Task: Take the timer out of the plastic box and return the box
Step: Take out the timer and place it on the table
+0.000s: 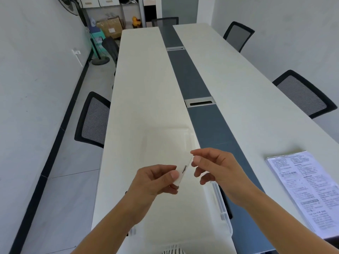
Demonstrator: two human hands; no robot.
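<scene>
Pinching a thin white timer (pixel 183 171) at both ends, the left hand (pixel 156 180) and right hand (pixel 216 167) hold it above the open translucent plastic box (pixel 219 198). Its slim edge could slip from the fingertips into the box. Printed papers (pixel 300 187) lie well right of the fingers.

Long white table (pixel 146 88) ran near to far, grey centre strip (pixel 190 79) with metal cable grommet (pixel 199 102). Printed sheets in clear sleeve (pixel 304 189) lay near right. Black mesh chairs: left (pixel 93 120), two right (pixel 304 94), far end (pixel 165 21). Cardboard box (pixel 110 26), shelving (pixel 104 8) and standing fan (pixel 99 57) far left.
</scene>
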